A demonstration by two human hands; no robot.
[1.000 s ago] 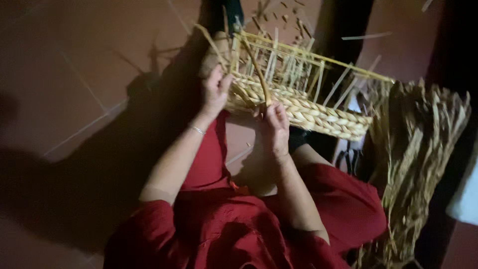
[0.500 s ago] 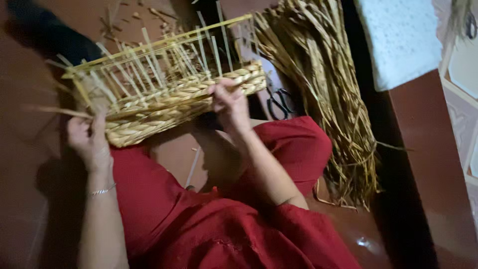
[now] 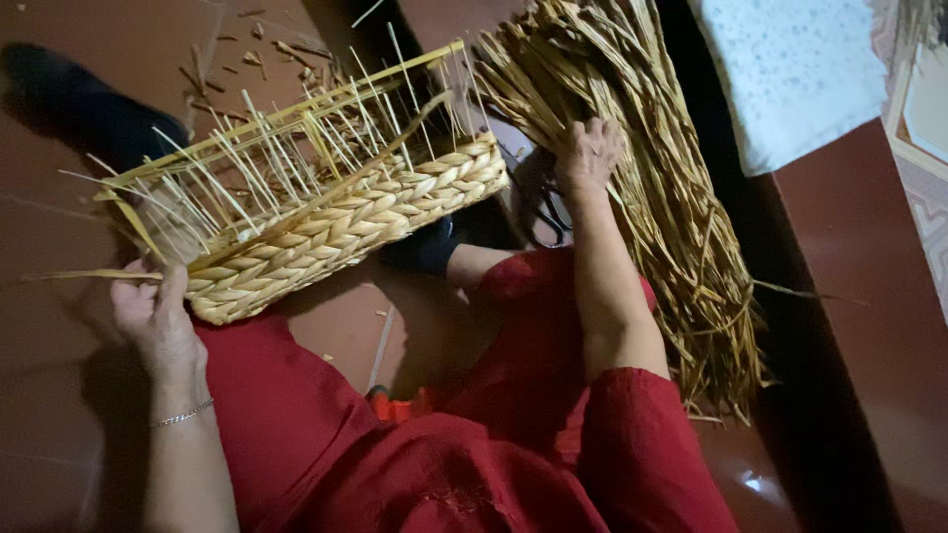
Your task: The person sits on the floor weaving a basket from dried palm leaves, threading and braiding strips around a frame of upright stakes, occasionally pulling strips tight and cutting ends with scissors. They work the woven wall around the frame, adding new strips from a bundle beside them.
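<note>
Left hand (image 3: 153,321): fingers closed on the near corner of the basket (image 3: 326,222), thumb pinching a loose strand (image 3: 84,275). Basket: half-woven, braided wall, upright stakes, tilted on the red-clad lap, between the hands. Right hand (image 3: 588,156): fingers curled, resting on the straw bundle (image 3: 652,178); whether it grips stalks cannot be told. Scissors (image 3: 548,212): just beneath the right hand.

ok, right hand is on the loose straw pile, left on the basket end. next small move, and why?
Probably close the right hand on one strand from the straw bundle and draw it free. The hand rests on the bundle, with no strand seen pulled out yet. The left hand steadies the half-woven basket at its end, whose bare uprights stand above the braided rows, so it looks ready for more material.
</note>
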